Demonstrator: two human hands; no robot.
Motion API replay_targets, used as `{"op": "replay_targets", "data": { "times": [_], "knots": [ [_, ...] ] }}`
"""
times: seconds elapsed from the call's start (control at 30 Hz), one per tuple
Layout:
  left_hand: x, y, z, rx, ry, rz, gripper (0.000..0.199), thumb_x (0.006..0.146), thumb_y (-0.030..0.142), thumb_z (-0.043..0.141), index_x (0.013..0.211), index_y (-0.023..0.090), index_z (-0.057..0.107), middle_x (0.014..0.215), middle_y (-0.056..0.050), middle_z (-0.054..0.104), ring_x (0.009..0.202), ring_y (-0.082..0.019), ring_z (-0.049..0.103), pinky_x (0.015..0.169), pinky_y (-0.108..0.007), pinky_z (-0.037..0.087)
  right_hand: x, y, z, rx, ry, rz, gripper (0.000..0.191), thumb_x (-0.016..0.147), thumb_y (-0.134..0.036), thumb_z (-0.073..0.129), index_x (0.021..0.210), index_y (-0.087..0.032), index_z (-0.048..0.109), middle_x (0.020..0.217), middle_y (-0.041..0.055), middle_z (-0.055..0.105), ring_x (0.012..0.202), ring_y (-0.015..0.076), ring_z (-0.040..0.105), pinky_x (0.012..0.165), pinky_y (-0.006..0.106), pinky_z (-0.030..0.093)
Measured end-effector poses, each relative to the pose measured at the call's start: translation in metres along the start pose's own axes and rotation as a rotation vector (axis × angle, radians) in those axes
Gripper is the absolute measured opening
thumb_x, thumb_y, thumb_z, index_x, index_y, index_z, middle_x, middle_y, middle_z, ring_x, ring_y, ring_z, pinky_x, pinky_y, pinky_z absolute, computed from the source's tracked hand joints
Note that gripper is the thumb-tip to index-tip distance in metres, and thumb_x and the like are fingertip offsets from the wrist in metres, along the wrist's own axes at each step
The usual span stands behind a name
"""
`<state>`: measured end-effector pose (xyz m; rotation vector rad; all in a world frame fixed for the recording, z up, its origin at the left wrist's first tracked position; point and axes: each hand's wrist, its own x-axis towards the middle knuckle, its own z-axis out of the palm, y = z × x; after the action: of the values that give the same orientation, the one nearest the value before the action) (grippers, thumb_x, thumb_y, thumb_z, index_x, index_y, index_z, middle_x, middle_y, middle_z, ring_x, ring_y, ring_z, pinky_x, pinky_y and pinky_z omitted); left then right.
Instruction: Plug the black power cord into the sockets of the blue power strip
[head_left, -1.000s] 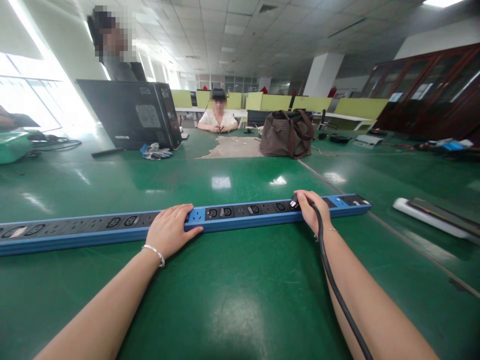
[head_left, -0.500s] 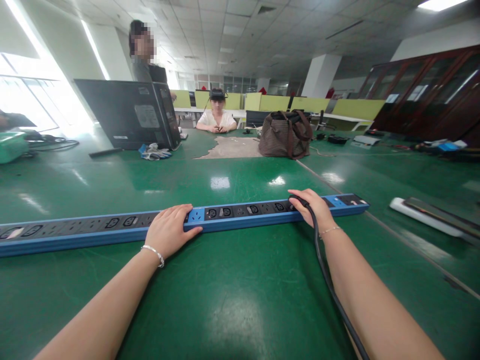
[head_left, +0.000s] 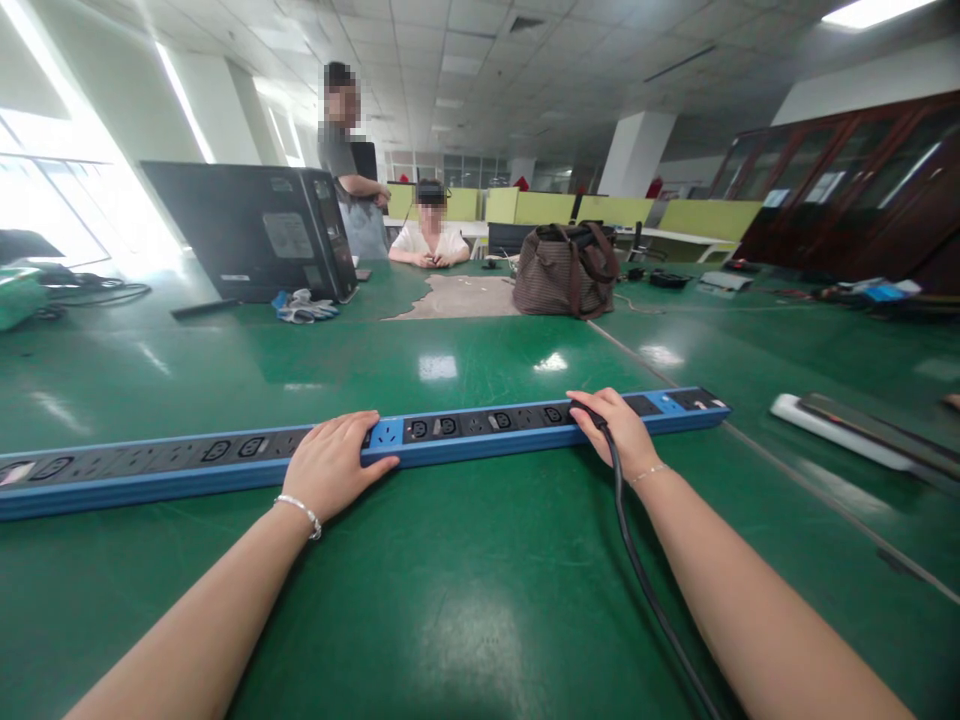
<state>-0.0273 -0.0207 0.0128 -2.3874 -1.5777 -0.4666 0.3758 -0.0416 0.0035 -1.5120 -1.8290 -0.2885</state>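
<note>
A long blue power strip (head_left: pixel 487 440) with black sockets lies across the green table, slightly slanted. My left hand (head_left: pixel 334 460) grips it left of the middle, thumb along the near side and fingers over the top. Toward the strip's right end, my right hand (head_left: pixel 621 435) is closed around a black plug (head_left: pixel 589 409) at the socket face. The fingers partly cover the plug, so how deep it sits in a socket cannot be made out. From it a black power cord (head_left: pixel 637 560) runs down past my right wrist toward the table's near edge.
A black computer case (head_left: pixel 247 225) stands back left, with work gloves (head_left: pixel 304 306) beside it. A brown bag (head_left: pixel 555 270) sits at the far side. On the right lies a white bar-shaped object (head_left: pixel 840 432). One person sits opposite; another stands behind the case.
My right hand, still on the plug, and my left hand on the strip keep nearly the same places. The view shifts slightly. The standing person has moved right.
</note>
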Motion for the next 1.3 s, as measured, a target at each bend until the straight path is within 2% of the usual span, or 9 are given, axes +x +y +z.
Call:
{"op": "replay_targets", "data": {
  "times": [0.1, 0.2, 0.3, 0.43, 0.53, 0.73, 0.93, 1.17, 1.3],
  "knots": [
    [-0.001, 0.000, 0.000, -0.008, 0.004, -0.002, 0.063, 0.078, 0.058, 0.049, 0.124, 0.014, 0.051, 0.125, -0.013, 0.060, 0.116, -0.028, 0.054, 0.100, -0.042, 0.039, -0.001, -0.001, 0.003, 0.012, 0.038, 0.012, 0.031, 0.088, -0.035, 0.047, 0.109, -0.023, 0.066, 0.091, 0.0068, 0.065, 0.083, 0.0197, 0.064, 0.081, 0.034, 0.051],
    [-0.001, 0.000, 0.000, -0.012, 0.002, -0.009, 0.063, 0.078, 0.058, 0.049, 0.124, 0.015, 0.051, 0.125, -0.013, 0.060, 0.116, -0.028, 0.054, 0.100, -0.043, 0.039, -0.001, -0.002, 0.007, 0.032, 0.083, -0.002, 0.030, 0.088, -0.033, 0.045, 0.108, -0.022, 0.066, 0.104, 0.0076, 0.068, 0.102, 0.0224, 0.062, 0.093, 0.038, 0.047],
    [-0.001, 0.000, 0.001, -0.015, -0.001, -0.009, 0.062, 0.078, 0.058, 0.049, 0.124, 0.016, 0.051, 0.126, -0.013, 0.059, 0.117, -0.028, 0.053, 0.100, -0.043, 0.039, -0.001, -0.004, 0.008, 0.027, 0.060, 0.031, 0.029, 0.087, -0.032, 0.045, 0.107, -0.024, 0.066, 0.111, 0.0057, 0.068, 0.113, 0.0233, 0.058, 0.099, 0.042, 0.042],
    [-0.001, 0.000, 0.001, -0.033, 0.000, -0.009, 0.063, 0.078, 0.059, 0.048, 0.124, 0.015, 0.051, 0.125, -0.014, 0.059, 0.116, -0.029, 0.054, 0.099, -0.045, 0.039, -0.002, -0.006, 0.006, 0.015, 0.014, 0.094, 0.028, 0.087, -0.033, 0.045, 0.106, -0.028, 0.065, 0.113, 0.0033, 0.068, 0.113, 0.0231, 0.059, 0.102, 0.047, 0.037],
    [-0.001, -0.001, 0.001, -0.047, -0.001, -0.012, 0.063, 0.078, 0.059, 0.048, 0.124, 0.016, 0.052, 0.125, -0.014, 0.060, 0.117, -0.029, 0.053, 0.099, -0.046, 0.040, -0.003, -0.007, 0.008, 0.018, 0.027, 0.111, 0.029, 0.087, -0.034, 0.045, 0.109, -0.027, 0.064, 0.113, 0.0044, 0.068, 0.112, 0.0227, 0.059, 0.103, 0.048, 0.036],
    [0.000, 0.001, -0.002, 0.004, -0.026, -0.012, 0.064, 0.079, 0.058, 0.048, 0.125, 0.014, 0.050, 0.126, -0.013, 0.059, 0.116, -0.028, 0.053, 0.099, -0.043, 0.039, -0.003, -0.004, 0.015, 0.000, 0.105, 0.148, 0.037, 0.085, -0.036, 0.048, 0.117, -0.023, 0.060, 0.108, 0.0066, 0.070, 0.102, 0.0230, 0.064, 0.096, 0.043, 0.042],
    [0.000, 0.000, 0.000, -0.005, -0.016, -0.012, 0.063, 0.079, 0.059, 0.048, 0.124, 0.015, 0.051, 0.126, -0.013, 0.059, 0.116, -0.028, 0.054, 0.099, -0.043, 0.039, -0.003, -0.005, 0.018, -0.126, 0.117, 0.175, 0.034, 0.084, -0.036, 0.047, 0.111, -0.024, 0.065, 0.115, 0.0054, 0.067, 0.116, 0.0273, 0.055, 0.098, 0.047, 0.040],
    [0.000, 0.002, -0.002, -0.013, -0.022, -0.020, 0.061, 0.079, 0.059, 0.047, 0.124, 0.017, 0.051, 0.126, -0.012, 0.059, 0.117, -0.027, 0.053, 0.100, -0.042, 0.038, -0.005, -0.008, 0.016, -0.152, 0.052, 0.217, 0.036, 0.086, -0.039, 0.045, 0.115, -0.026, 0.063, 0.110, 0.0056, 0.069, 0.116, 0.0274, 0.055, 0.099, 0.051, 0.036],
    [-0.001, 0.001, -0.002, -0.016, -0.016, -0.021, 0.062, 0.078, 0.058, 0.048, 0.124, 0.017, 0.051, 0.125, -0.013, 0.060, 0.117, -0.028, 0.053, 0.100, -0.042, 0.038, -0.005, -0.009, 0.018, -0.116, 0.099, 0.243, 0.034, 0.085, -0.038, 0.046, 0.111, -0.026, 0.065, 0.108, 0.0058, 0.069, 0.114, 0.0260, 0.056, 0.100, 0.050, 0.035]
  ]
}}
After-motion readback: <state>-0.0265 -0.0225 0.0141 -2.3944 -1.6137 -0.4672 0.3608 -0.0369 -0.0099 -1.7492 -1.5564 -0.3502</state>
